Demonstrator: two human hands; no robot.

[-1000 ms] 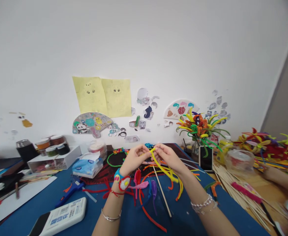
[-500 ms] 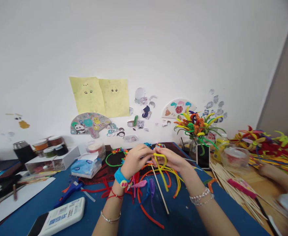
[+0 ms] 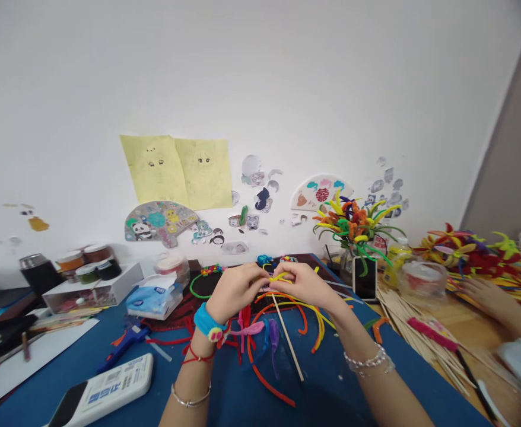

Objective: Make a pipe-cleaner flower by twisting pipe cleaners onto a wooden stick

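Observation:
My left hand [image 3: 239, 292] and my right hand [image 3: 304, 286] meet above the middle of the table. Between their fingertips is a yellow pipe cleaner [image 3: 280, 277], pinched from both sides; part of it is hidden behind the right fingers. Under the hands lie a thin wooden stick [image 3: 288, 338] and several orange and yellow pipe cleaners [image 3: 319, 332]. Close to my left wrist are a pink bow-shaped piece [image 3: 252, 328], a purple piece [image 3: 273, 339] and red pipe cleaners [image 3: 171, 341].
A blue glue gun [image 3: 124, 347], a white device [image 3: 109, 388] and a tissue pack [image 3: 154, 298] lie at left. At right stand a vase of pipe-cleaner flowers [image 3: 352, 219], a phone [image 3: 364, 279] and wooden sticks [image 3: 414, 332]. Another person's hand [image 3: 487, 296] rests at far right.
The yellow pipe cleaner's long hanging end has been drawn up and bent into the fingers, so only a short piece shows. Both hands stay together, and the view has shifted slightly.

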